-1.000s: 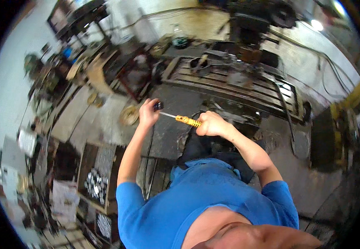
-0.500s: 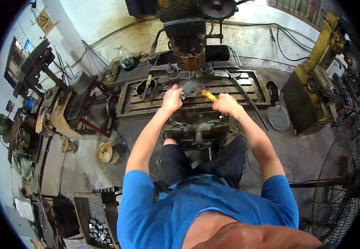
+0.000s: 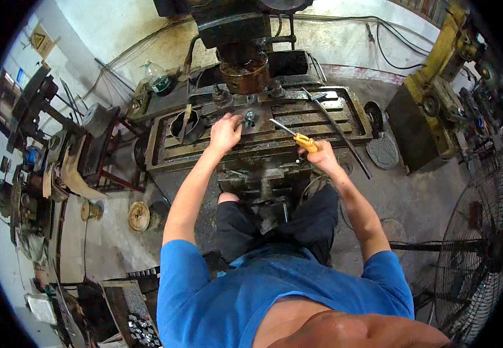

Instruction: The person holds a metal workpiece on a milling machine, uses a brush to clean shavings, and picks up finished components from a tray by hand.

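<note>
A yellow tool [image 3: 305, 141] is gripped in the right hand [image 3: 321, 155], with its fingers closed around the handle and its slim metal shaft pointed forward and to the left over the slotted surface [image 3: 266, 139]. A small bright metal part [image 3: 250, 118] is seen below the spindle [image 3: 244, 75], just beside the fingertips of the left hand [image 3: 226, 132]. The fingers of that hand are bent and brought near together, but how far they are parted, and whether the part is held, only touched or left free, cannot be told. The tip of the tool is kept apart from the part, a short gap being left between them. The step in hand is judged to be the placing or steadying of the part by the left hand, while the tool is held ready at the right. By the next move, it is judged, a steady part and a well-aimed shaft are called for, with both hands kept clear of the spindle. Care seems also to be needed around the pot [image 3: 193, 133], by which a brush [image 3: 186, 115] is held at the left, and the long bar [image 3: 344, 141] that is laid across the surface at the right.
</note>
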A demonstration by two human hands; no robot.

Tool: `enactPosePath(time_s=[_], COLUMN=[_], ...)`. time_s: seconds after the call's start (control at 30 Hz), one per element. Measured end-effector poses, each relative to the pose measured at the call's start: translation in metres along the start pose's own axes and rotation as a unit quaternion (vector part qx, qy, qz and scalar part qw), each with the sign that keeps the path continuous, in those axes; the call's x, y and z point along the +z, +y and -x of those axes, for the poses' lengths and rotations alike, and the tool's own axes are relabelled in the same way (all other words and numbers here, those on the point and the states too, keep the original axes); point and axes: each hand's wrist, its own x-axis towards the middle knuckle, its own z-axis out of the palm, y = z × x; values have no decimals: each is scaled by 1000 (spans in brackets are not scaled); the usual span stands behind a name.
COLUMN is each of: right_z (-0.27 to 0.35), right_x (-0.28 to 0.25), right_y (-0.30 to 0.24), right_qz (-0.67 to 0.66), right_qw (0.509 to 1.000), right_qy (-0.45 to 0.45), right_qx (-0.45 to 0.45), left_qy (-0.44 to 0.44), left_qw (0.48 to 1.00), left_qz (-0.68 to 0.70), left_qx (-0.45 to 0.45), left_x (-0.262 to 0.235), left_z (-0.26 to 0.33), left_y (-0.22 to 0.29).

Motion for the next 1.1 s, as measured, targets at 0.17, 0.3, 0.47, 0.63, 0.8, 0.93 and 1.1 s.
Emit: enactPosePath(time_s=[0.17, 0.3, 0.47, 0.63, 0.8, 0.93, 1.1], right_z=[8, 24, 52, 65, 38, -43, -85], right_x=[21, 18, -5, -32, -72, -155, -203], right_y=[15, 5, -16, -22, -122, -208, -352], right_qz=[293, 323, 263, 132, 141, 221, -121], right_qw=[944, 933, 954, 990, 989, 891, 815], right_qy=[55, 58, 23, 30, 40, 272, 206], right_qx=[141, 148, 142, 45, -17, -287, -528], left_qy=[-30, -34, 10, 36, 27, 0, -17], left_qw=[998, 995, 998, 999, 989, 984, 986], left_qz=[-60, -86, -55, -34, -34, 6, 31], left_qx=[9, 35, 19, 10, -143, -179, -161], left_x=[14, 31, 51, 62, 53, 50, 50], left_z=[-8, -25, -48, -55, -57, -66, -72], left_y=[7, 4, -2, -3, 4, -3, -6])
